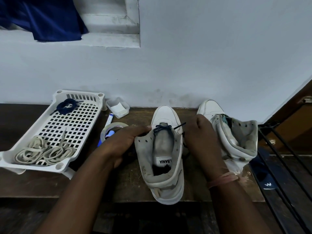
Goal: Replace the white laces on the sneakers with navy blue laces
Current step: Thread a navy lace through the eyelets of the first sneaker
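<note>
A: Right hand pinches the navy lace tip; left hand grips the near sneaker's eyelet flap.

B: Pull both ends even before crossing. The spare lace waits in the white tray, far left.

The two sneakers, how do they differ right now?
The near sneaker has a navy lace started through its lowest eyelets; the far sneaker shows no lace. The left hand holds the near one's collar; no hand holds the far one. Both are white, toes to the wall.
</note>
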A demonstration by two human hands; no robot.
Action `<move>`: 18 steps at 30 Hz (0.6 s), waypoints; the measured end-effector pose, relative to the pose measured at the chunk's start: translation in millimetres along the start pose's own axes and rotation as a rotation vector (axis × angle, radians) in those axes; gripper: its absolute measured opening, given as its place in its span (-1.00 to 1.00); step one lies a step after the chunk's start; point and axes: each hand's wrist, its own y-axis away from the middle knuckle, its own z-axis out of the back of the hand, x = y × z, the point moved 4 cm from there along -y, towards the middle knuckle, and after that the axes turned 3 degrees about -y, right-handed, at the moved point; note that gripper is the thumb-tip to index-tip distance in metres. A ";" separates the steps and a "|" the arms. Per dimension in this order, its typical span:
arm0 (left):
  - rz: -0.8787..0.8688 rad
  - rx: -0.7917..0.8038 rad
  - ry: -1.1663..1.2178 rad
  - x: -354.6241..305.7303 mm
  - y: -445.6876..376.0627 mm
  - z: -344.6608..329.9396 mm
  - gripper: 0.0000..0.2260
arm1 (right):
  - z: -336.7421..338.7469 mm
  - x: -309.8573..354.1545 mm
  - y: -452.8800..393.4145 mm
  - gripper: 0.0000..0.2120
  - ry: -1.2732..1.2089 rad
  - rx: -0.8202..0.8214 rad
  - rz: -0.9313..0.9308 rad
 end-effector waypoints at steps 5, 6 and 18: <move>-0.055 -0.011 -0.042 -2.5 -1.8 7.4 -0.67 | 0.7 -19.1 -8.2 -0.80 0.051 0.206 -0.131; -0.058 -0.008 -0.065 -3.4 -1.6 6.7 -0.71 | 1.0 -23.5 -8.8 -0.83 0.093 0.232 -0.130; -0.228 -0.074 -0.352 -7.0 -13.0 9.9 -0.73 | -25.1 -30.7 -7.5 -0.88 -0.021 0.406 -0.011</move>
